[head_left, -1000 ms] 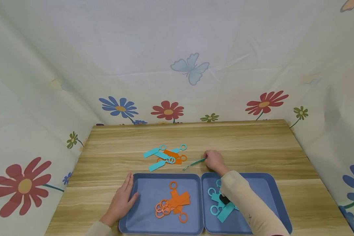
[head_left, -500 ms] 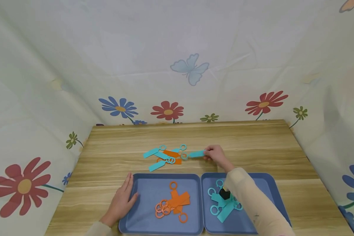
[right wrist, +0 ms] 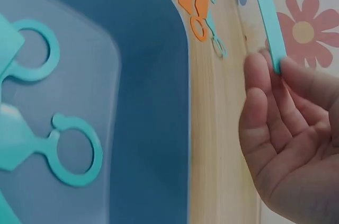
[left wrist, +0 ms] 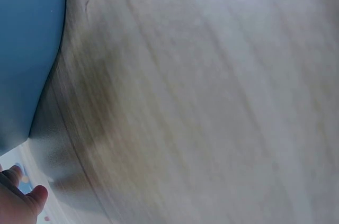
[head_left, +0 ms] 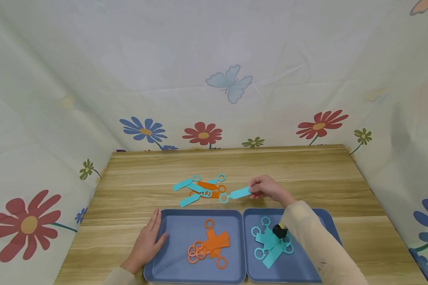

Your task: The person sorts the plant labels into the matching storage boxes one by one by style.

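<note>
With the right hand point(head_left: 268, 187), pinching a turquoise tag point(head_left: 240, 193) by its flat end between thumb and fingers, over the counter point(head_left: 292, 166), just right of a mixed pile point(head_left: 207, 186), perhaps to leave its ring free. With the left hand point(head_left: 147, 240), fingers straight and together, touching the left tray's point(head_left: 176, 225) edge, perhaps to steady it. Apparently grouped by colour: orange tags point(head_left: 219, 240) there, further turquoise tags point(head_left: 273, 256) in the right tray point(head_left: 295, 267).

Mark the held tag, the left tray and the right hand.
Held tag point(head_left: 240, 193): head view, middle of its flat strip.
Left tray point(head_left: 178, 225): head view, bare floor.
Right hand point(head_left: 266, 186): head view, back of the hand.
</note>
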`<state>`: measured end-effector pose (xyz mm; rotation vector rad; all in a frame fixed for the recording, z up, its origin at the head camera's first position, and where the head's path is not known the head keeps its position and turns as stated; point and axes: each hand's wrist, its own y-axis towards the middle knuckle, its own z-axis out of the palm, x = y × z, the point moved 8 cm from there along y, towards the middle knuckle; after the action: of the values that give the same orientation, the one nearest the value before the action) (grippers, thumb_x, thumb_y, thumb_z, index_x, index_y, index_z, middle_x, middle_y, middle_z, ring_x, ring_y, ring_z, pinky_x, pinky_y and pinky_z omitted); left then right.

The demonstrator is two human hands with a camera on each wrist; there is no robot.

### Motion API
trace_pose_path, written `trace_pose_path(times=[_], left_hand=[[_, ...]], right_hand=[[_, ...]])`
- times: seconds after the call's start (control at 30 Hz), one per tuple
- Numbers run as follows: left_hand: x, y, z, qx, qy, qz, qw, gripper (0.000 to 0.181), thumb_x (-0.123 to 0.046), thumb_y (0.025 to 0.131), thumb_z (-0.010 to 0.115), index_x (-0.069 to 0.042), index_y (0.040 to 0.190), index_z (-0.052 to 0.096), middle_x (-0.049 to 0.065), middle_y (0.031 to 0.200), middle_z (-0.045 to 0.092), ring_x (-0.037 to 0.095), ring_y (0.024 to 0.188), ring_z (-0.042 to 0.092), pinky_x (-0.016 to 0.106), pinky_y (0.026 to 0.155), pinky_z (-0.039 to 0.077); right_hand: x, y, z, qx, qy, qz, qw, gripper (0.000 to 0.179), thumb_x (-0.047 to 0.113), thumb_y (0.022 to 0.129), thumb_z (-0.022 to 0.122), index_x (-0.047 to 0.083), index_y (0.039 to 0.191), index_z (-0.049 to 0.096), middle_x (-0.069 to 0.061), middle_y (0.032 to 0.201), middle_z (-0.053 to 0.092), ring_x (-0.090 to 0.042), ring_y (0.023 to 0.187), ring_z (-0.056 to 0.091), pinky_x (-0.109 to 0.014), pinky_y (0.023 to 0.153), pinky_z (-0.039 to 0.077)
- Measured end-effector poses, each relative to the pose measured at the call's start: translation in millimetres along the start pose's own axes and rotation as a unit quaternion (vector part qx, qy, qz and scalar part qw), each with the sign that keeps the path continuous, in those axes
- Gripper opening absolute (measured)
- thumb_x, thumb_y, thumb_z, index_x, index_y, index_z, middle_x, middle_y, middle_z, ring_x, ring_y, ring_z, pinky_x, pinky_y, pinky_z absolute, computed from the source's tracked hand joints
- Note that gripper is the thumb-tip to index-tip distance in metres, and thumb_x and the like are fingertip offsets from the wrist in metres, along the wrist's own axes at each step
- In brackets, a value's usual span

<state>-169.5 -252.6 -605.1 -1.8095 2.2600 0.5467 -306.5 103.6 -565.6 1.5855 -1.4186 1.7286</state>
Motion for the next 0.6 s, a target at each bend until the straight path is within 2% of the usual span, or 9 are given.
trace_pose_path(times=[0.2,0.47,0.6], left_hand=[[1.4,-0.3,1.6,0.000,0.000,0.001,1.0000,0.071,-0.026,0.083,0.057,0.004,0.137,0.023,0.019,0.146,0.018,0.036,0.125,0.033,0.051,0.094,0.036],[3.1,-0.1,3.8,-0.002,-0.003,0.000,1.0000,0.071,-0.026,0.084,0.057,0.004,0.138,0.023,0.018,0.146,0.017,0.036,0.125,0.034,0.051,0.094,0.035],[3.4,-0.2,4.2,-0.001,-0.002,-0.002,1.0000,0.071,-0.026,0.083,0.057,0.004,0.138,0.022,0.018,0.146,0.017,0.035,0.126,0.033,0.051,0.094,0.035]], right_hand=[[-7,-12.5,7,0.077,-0.037,0.019,0.9962,0.008,0.005,0.081,0.057,-0.002,0.085,0.059,-0.003,0.064,0.064,-0.013,0.058,0.062,-0.023,0.053,0.047],[-19,-27.7,7,0.134,-0.078,0.048,0.9868,0.006,0.007,0.079,0.059,0.002,0.081,0.061,-0.001,0.065,0.063,-0.013,0.060,0.061,-0.025,0.056,0.048],[-24,-36.5,10,0.157,-0.105,0.064,0.9799,0.004,0.004,0.076,0.061,0.001,0.078,0.062,0.000,0.064,0.062,-0.011,0.057,0.060,-0.021,0.051,0.046]])
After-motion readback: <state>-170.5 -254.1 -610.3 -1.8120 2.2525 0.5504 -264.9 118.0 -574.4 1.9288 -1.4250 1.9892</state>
